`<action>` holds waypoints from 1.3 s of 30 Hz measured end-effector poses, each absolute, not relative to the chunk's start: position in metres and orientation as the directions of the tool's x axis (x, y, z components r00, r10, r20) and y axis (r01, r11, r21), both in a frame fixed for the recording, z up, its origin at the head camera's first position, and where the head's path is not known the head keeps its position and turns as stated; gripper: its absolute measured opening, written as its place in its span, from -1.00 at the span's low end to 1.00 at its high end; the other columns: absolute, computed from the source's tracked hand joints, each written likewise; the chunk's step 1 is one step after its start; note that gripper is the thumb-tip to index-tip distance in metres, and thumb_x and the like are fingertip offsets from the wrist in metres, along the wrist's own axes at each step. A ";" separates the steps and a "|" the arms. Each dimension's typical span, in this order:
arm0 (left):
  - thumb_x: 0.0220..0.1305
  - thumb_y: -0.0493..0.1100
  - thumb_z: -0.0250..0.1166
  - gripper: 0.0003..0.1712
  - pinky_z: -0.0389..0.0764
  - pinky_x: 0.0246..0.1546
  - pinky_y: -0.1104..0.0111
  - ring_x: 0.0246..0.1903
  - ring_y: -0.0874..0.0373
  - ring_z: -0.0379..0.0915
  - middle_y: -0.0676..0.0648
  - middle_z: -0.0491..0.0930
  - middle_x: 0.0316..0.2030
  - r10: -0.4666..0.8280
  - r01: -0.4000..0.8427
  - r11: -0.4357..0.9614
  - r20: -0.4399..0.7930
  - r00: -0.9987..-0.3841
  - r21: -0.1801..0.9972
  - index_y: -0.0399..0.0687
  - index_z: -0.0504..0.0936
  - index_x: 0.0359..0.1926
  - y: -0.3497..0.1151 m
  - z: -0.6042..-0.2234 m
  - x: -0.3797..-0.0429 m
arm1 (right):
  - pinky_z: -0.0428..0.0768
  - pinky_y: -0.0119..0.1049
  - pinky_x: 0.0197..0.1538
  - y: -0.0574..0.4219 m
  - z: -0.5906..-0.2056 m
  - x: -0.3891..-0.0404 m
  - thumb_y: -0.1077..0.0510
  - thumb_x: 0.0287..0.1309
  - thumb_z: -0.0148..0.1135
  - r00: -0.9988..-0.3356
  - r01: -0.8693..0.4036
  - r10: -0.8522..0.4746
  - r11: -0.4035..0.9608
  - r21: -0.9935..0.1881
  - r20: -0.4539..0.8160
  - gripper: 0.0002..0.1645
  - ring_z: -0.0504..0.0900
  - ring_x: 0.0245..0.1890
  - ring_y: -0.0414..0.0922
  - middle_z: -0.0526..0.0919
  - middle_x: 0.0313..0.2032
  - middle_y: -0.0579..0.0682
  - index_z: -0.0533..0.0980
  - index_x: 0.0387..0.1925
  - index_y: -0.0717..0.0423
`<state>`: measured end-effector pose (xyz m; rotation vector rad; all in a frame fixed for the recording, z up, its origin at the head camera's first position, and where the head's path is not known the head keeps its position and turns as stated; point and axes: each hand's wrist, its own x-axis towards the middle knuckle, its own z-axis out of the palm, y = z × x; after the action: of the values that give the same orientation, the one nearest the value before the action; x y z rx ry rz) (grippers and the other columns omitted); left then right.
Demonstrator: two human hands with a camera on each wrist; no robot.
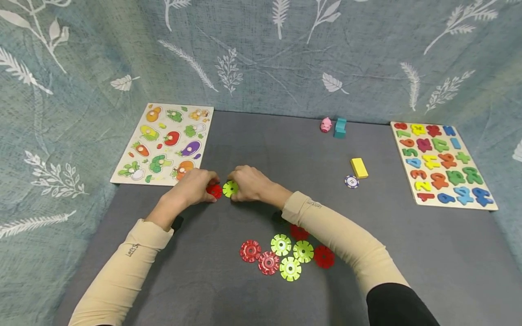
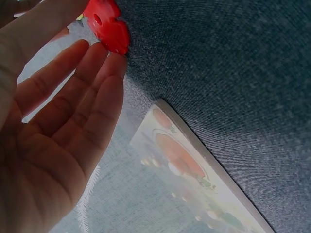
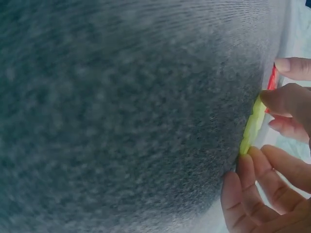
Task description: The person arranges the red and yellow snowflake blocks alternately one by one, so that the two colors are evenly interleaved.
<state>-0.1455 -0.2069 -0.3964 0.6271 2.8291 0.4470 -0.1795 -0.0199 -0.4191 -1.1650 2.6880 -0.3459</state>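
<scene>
My left hand [image 1: 194,184] pinches a red notched interlocking disc [image 1: 215,191] between thumb and fingers, beside the vegetable puzzle board. Just to its right, my right hand [image 1: 251,183] holds a yellow-green notched disc [image 1: 230,189] by its edges. The two discs face each other edge to edge, very close; whether they touch is hard to tell. In the left wrist view the red disc [image 2: 108,26] shows flat between thumb and fingertips. The right wrist view has the yellow-green disc [image 3: 252,127] nearly edge-on, with the red one behind it.
Nearer me lie several loose discs, red [image 1: 268,263] and yellow-green [image 1: 303,251], some near my right sleeve. A vegetable puzzle board [image 1: 163,149] is at left, a number puzzle board [image 1: 444,167] at right. A yellow block [image 1: 359,168], poker chip [image 1: 351,181], pink pig [image 1: 326,125] and teal block [image 1: 340,128] stand farther back.
</scene>
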 end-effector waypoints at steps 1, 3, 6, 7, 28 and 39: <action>-0.15 -0.20 0.58 -0.49 0.54 -0.27 0.19 -0.39 0.06 0.50 -0.20 0.68 -0.29 0.440 0.377 0.862 -0.134 -0.888 0.339 -0.32 0.64 -0.13 -0.208 -0.397 -0.145 | 0.60 -0.25 -0.09 -0.020 -0.419 -0.180 -0.03 0.01 0.38 -0.668 -0.692 -0.739 0.659 -0.294 -0.085 -0.42 0.62 -0.15 -0.10 0.65 -0.05 0.04 0.58 0.08 0.14; -0.14 -0.20 0.58 -0.49 0.54 -0.28 0.20 -0.40 0.07 0.50 -0.20 0.68 -0.29 0.442 0.378 0.860 -0.129 -0.888 0.342 -0.32 0.64 -0.13 -0.208 -0.397 -0.145 | 0.60 -0.25 -0.08 -0.019 -0.419 -0.180 -0.03 0.04 0.37 -0.659 -0.697 -0.747 0.649 -0.305 -0.085 -0.42 0.62 -0.14 -0.10 0.65 -0.05 0.05 0.57 0.09 0.14; -0.14 -0.20 0.57 -0.50 0.55 -0.29 0.20 -0.41 0.07 0.51 -0.20 0.68 -0.29 0.444 0.384 0.859 -0.116 -0.889 0.339 -0.32 0.64 -0.14 -0.209 -0.398 -0.144 | 0.59 -0.25 -0.06 -0.018 -0.419 -0.180 -0.02 0.06 0.36 -0.651 -0.700 -0.754 0.639 -0.318 -0.083 -0.42 0.62 -0.13 -0.10 0.65 -0.04 0.06 0.56 0.10 0.15; -0.14 -0.20 0.58 -0.50 0.55 -0.29 0.20 -0.40 0.07 0.51 -0.20 0.68 -0.29 0.442 0.384 0.859 -0.112 -0.890 0.338 -0.32 0.63 -0.14 -0.210 -0.398 -0.143 | 0.59 -0.25 -0.05 -0.018 -0.419 -0.181 -0.02 0.06 0.36 -0.650 -0.700 -0.756 0.637 -0.323 -0.081 -0.42 0.62 -0.13 -0.10 0.65 -0.04 0.06 0.56 0.10 0.15; -0.15 -0.17 0.59 -0.52 0.47 -0.33 0.23 -0.43 0.07 0.43 -0.15 0.65 -0.34 0.395 0.344 0.873 -0.089 -0.914 0.347 -0.22 0.59 -0.20 -0.214 -0.402 -0.138 | 0.62 -0.26 -0.07 0.029 -0.413 -0.187 -0.06 0.13 0.33 -0.671 -0.658 -0.741 0.617 -0.432 -0.037 -0.46 0.67 -0.12 -0.11 0.65 0.00 0.00 0.56 0.12 0.06; -0.09 -0.14 0.56 -0.52 0.45 -0.32 0.24 -0.40 0.04 0.42 -0.16 0.65 -0.30 0.389 0.328 0.868 -0.099 -0.916 0.372 -0.23 0.61 -0.14 -0.215 -0.401 -0.137 | 0.60 -0.19 -0.06 0.110 -0.409 -0.173 0.00 0.10 0.38 -0.670 -0.648 -0.742 0.587 -0.485 -0.002 -0.52 0.63 -0.12 -0.11 0.68 -0.07 0.00 0.60 0.05 0.09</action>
<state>-0.1372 -0.2151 -0.4012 0.5553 2.8700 0.5262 -0.1730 0.1100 -0.4088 -1.1598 2.6111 -0.6742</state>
